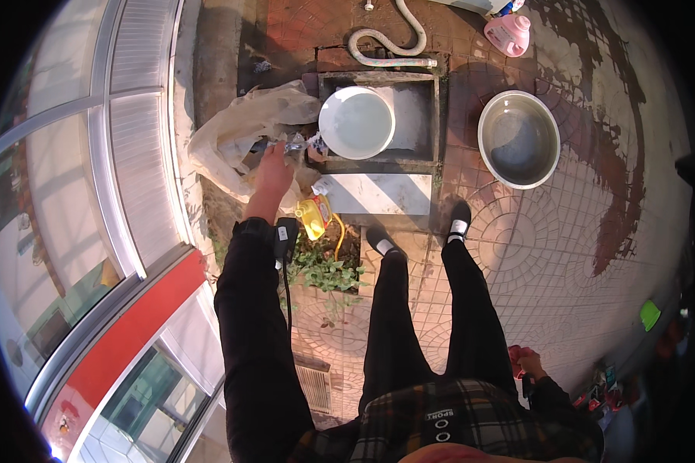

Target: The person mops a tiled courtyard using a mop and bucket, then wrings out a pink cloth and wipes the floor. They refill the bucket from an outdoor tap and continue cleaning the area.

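My left hand (273, 173) reaches forward, its fingers on a metal tap (294, 147). Plastic sheeting (231, 130) is bunched around the tap. Just right of the spout, a white bucket (384, 110) with cloudy water in it stands in a low concrete sink (421, 130). Low at my right side, my right hand (531, 364) grips a red item (516, 357), which looks like a cloth.
Right of the sink sits a round metal basin (547, 133). A ribbed hose (376, 43) and a pink detergent bottle (507, 37) lie beyond. Near my feet are a white slab (376, 194), a yellow jug (313, 219) and green plants (330, 269). A windowed wall (139, 136) runs along the left.
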Demonstrator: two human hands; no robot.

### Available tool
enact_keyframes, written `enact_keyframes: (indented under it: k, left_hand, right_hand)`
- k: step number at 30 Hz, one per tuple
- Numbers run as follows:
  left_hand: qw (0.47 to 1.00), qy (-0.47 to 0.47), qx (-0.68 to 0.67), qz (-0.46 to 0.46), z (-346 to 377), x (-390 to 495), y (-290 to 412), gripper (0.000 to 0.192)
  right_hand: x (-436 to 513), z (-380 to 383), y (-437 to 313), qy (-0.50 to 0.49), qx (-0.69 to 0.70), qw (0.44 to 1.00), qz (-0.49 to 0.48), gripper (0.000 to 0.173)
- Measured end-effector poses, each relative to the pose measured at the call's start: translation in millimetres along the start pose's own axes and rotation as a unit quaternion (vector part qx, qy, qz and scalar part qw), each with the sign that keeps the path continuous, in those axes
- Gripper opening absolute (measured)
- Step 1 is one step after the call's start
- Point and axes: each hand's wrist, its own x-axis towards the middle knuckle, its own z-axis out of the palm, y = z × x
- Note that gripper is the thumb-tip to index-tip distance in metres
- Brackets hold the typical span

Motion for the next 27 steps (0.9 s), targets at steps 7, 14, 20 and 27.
enact_keyframes:
  k: [7,14,20,27]
  left_hand:
    - [1.000,-0.003,-0.009,0.022,38,41,-30,0.042]
    - [0.997,-0.023,0.042,0.068,51,56,-42,0.012]
    - [0.995,-0.007,0.058,0.077,57,55,-42,0.011]
    - [0.993,-0.034,0.092,0.071,54,55,-38,0.017]
  right_hand:
    - [-22,39,-1,-0.006,0.028,1.000,-0.005,0.027]
    - [-19,39,-1,0.025,-0.166,0.986,-0.018,0.027]
    - [-8,36,4,0.029,-0.180,0.983,0.002,0.028]
    - [-4,31,-2,0.063,-0.277,0.959,0.008,0.033]
